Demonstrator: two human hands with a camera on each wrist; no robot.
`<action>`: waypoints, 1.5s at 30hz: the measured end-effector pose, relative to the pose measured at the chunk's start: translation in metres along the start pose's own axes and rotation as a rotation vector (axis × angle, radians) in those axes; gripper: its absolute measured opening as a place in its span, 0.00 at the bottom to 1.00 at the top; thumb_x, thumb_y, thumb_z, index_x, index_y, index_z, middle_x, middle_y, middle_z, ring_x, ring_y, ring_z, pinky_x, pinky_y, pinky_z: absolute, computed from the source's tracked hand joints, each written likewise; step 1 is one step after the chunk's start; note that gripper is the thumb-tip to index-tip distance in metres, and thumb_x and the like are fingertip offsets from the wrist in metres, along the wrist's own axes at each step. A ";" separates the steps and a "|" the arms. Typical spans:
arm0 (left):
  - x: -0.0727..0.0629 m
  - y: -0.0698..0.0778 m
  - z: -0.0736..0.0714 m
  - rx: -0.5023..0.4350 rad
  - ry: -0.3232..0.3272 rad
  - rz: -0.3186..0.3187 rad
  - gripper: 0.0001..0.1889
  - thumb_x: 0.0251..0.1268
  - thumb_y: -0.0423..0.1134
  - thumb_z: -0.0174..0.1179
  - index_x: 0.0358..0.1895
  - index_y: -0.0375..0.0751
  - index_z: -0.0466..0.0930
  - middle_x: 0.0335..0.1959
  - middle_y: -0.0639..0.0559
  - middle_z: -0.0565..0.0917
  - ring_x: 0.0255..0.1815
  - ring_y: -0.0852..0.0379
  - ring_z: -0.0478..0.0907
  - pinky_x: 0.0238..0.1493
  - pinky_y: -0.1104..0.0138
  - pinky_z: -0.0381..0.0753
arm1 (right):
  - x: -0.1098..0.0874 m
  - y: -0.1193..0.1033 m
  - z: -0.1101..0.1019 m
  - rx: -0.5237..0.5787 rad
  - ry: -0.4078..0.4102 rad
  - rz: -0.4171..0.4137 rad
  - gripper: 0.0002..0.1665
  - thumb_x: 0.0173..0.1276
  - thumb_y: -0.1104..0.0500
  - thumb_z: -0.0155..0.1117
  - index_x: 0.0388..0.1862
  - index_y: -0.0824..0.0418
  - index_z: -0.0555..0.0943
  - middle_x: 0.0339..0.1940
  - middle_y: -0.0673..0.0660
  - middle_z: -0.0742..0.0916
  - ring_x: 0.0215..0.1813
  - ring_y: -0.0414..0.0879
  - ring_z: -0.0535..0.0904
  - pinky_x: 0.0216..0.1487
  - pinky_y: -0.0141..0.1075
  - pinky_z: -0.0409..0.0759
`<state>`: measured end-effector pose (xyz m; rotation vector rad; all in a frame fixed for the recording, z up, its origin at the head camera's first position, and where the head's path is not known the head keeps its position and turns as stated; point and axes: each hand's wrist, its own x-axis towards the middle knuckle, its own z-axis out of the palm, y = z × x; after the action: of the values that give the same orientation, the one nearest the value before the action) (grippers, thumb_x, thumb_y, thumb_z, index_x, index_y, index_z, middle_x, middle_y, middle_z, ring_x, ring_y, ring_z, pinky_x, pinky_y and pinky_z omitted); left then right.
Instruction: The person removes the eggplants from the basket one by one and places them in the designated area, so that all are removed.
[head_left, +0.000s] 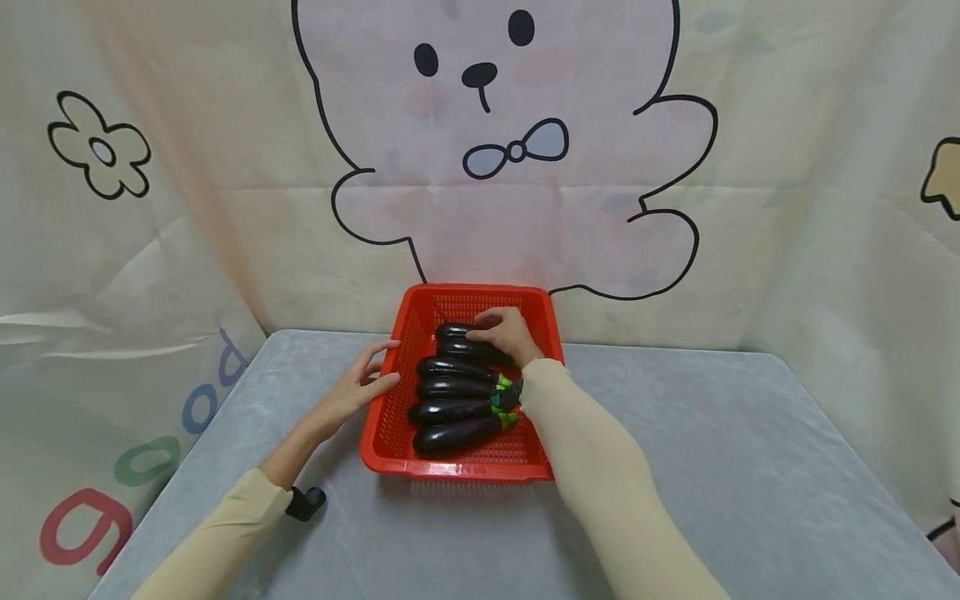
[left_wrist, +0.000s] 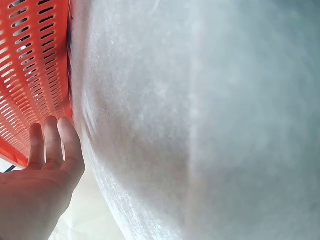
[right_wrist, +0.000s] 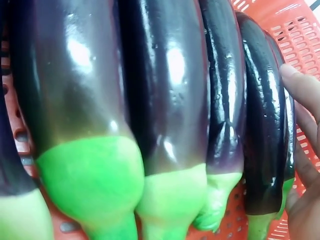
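A red plastic basket (head_left: 457, 471) with slotted walls stands on a gray tabletop (head_left: 720, 467), near its far edge and roughly centered. Six eggplants (head_left: 453, 388), glossy and dark purple, lie inside on their sides, lined up one behind another from the near end toward the far end. Their bright green stem ends (right_wrist: 92, 177) point to the right; the rounded ends point left. The four nearest sit close together, and a little gap parts them from the two farther ones.

The person's left hand (head_left: 356, 385) is at the basket's left side, with fingers apart and slightly bent, the fingertips and thumb at the rim. In the left wrist view, three of its fingers lie along the outside of the slotted wall.

The right hand (head_left: 513, 333) reaches into the far part of the basket. Its fingers are bent over the farthest eggplant (head_left: 452, 331), and a fingertip touches its skin in the right wrist view; whether the hand pinches it, I cannot tell.

Both arms wear cream sleeves (head_left: 600, 450), and a small black device (head_left: 306, 503) sits at the left wrist. Behind the tabletop hangs a pale cloth backdrop (head_left: 772, 250) printed with a large outlined bear (head_left: 517, 217) in a blue bow tie (head_left: 516, 151). To the left are a flower drawing (head_left: 102, 152) and colored letters (head_left: 199, 408).
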<state>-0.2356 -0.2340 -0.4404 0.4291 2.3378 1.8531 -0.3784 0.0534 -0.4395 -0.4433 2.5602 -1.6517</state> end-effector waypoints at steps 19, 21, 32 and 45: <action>0.001 -0.001 0.000 0.015 0.001 0.004 0.31 0.75 0.42 0.58 0.76 0.53 0.58 0.64 0.31 0.70 0.55 0.37 0.78 0.49 0.51 0.84 | 0.002 0.004 0.002 -0.037 0.035 0.047 0.18 0.61 0.60 0.80 0.49 0.65 0.88 0.46 0.59 0.89 0.48 0.54 0.83 0.55 0.45 0.80; 0.002 -0.001 0.000 0.016 -0.001 0.002 0.31 0.75 0.43 0.59 0.76 0.53 0.58 0.64 0.31 0.71 0.55 0.37 0.78 0.49 0.51 0.84 | 0.002 0.004 0.002 -0.033 0.036 0.044 0.18 0.61 0.60 0.80 0.48 0.65 0.88 0.45 0.59 0.89 0.47 0.54 0.82 0.54 0.45 0.80; 0.001 0.000 0.000 0.027 0.002 -0.006 0.32 0.74 0.43 0.59 0.76 0.52 0.57 0.63 0.31 0.71 0.54 0.37 0.78 0.48 0.51 0.84 | 0.000 -0.007 0.002 -0.043 0.044 0.021 0.17 0.60 0.58 0.80 0.46 0.63 0.89 0.43 0.57 0.89 0.45 0.53 0.82 0.51 0.45 0.81; 0.002 -0.001 0.000 0.040 0.006 -0.008 0.32 0.74 0.44 0.59 0.76 0.53 0.57 0.62 0.30 0.72 0.53 0.37 0.79 0.49 0.51 0.84 | 0.004 -0.028 -0.002 0.014 0.032 -0.052 0.17 0.62 0.58 0.79 0.47 0.63 0.88 0.45 0.56 0.88 0.48 0.52 0.80 0.53 0.44 0.80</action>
<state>-0.2377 -0.2339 -0.4408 0.4190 2.3803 1.8092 -0.3768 0.0432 -0.4136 -0.4906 2.5796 -1.7063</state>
